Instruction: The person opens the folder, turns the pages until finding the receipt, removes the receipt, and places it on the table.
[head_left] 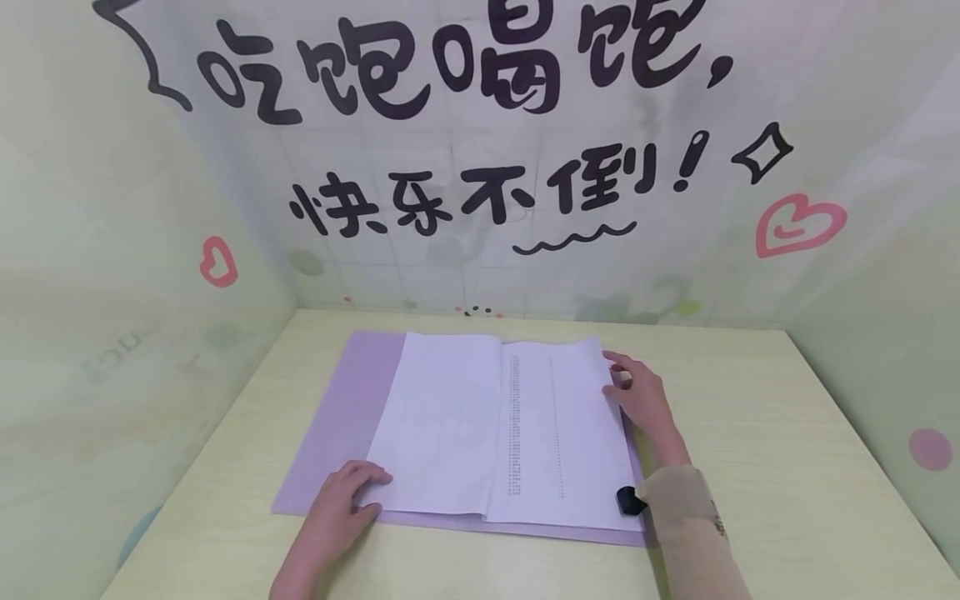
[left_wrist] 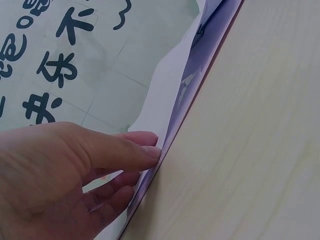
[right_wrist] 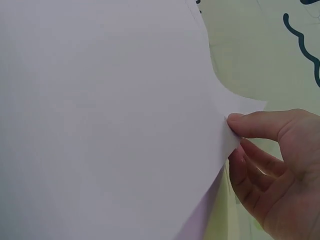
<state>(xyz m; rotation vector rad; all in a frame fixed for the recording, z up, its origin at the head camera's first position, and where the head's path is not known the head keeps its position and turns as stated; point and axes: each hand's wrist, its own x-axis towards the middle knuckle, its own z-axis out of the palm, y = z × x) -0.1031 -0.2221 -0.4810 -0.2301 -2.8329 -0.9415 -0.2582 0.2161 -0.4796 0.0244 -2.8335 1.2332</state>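
Observation:
An open booklet with a purple cover [head_left: 341, 417] lies on the table in the head view. Its left page [head_left: 438, 425] looks blank, while the right page [head_left: 532, 433] carries columns of small print, too fine to read. My left hand [head_left: 341, 500] is at the lower left corner of the left page; the left wrist view shows thumb and index finger pinching the page edge [left_wrist: 167, 95] just above the cover. Near the upper right corner, my right hand [head_left: 637, 396] pinches the right page between thumb and fingers. That page [right_wrist: 115, 125] bends at the grip in the right wrist view.
The booklet lies on a pale wood-grain table [head_left: 780, 467]. Printed wall sheets with large dark characters [head_left: 495, 196] stand behind it and at both sides. A small black object [head_left: 631, 501] shows beside the right sleeve [head_left: 690, 525], over the page's lower right corner.

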